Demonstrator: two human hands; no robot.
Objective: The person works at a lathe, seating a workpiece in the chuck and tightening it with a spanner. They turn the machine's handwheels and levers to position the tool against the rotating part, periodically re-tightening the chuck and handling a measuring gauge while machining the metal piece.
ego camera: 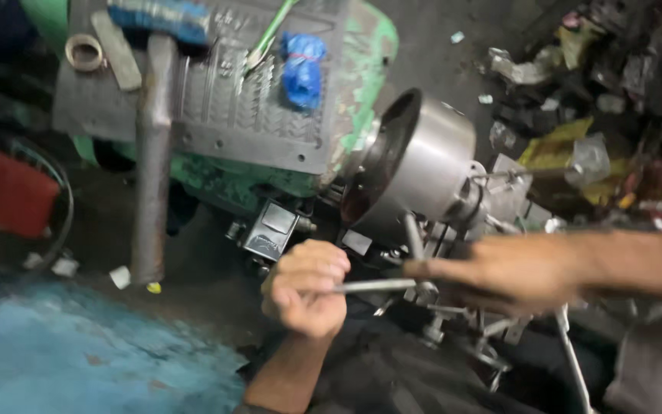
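Head view looked down on a green lathe headstock (362, 100) with a steel chuck (423, 161) at its front. Left hand (308, 287) was clenched in a fist around one end of a thin steel bar (373, 286), which lay roughly level and ran to the right, just below the chuck. Right hand (499, 272) came in from the right, blurred, fingers extended toward the far end of that bar; whether it gripped the bar could not be told. A second rod (413, 234) rose from the junction up to the chuck body. On top of the headstock lay a heavy grey pipe (151, 169), a metal ring (84, 52), a blue plastic bag (302, 69) and a green-handled tool (270, 34). Scrap and litter (576, 146) were heaped to the right behind the chuck. A blue surface (78, 360) filled the lower left corner.
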